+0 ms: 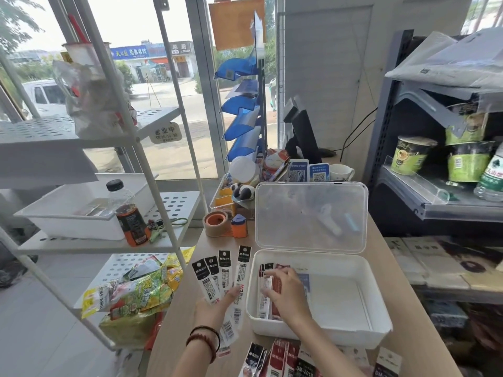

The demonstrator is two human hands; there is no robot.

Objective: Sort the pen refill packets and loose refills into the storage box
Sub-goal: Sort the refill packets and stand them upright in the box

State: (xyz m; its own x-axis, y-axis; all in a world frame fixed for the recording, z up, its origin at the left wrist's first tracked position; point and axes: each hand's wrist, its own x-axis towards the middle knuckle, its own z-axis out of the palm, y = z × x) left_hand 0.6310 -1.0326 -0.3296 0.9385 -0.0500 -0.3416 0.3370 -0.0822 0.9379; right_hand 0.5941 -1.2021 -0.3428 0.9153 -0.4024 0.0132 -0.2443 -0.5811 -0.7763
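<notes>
A white storage box (351, 336) stands open on the wooden table, its clear lid (310, 216) tilted up behind it. My left hand (215, 307) holds a fan of several black-topped refill packets (226, 273) just left of the box. Inside the box, my right hand (287, 293) rests on a row of red and white refill packets (268, 292) standing against the left wall. More refill packets (283, 357) lie on the table in front of the box.
A tape roll (215, 223) and an orange sharpener (239, 225) sit behind the fan. A clear organiser (217, 202), QR stands and a mug (340, 172) lie beyond the lid. A white rack (109, 240) with snack bags stands left; dark shelves with cup noodles (413, 155) stand right.
</notes>
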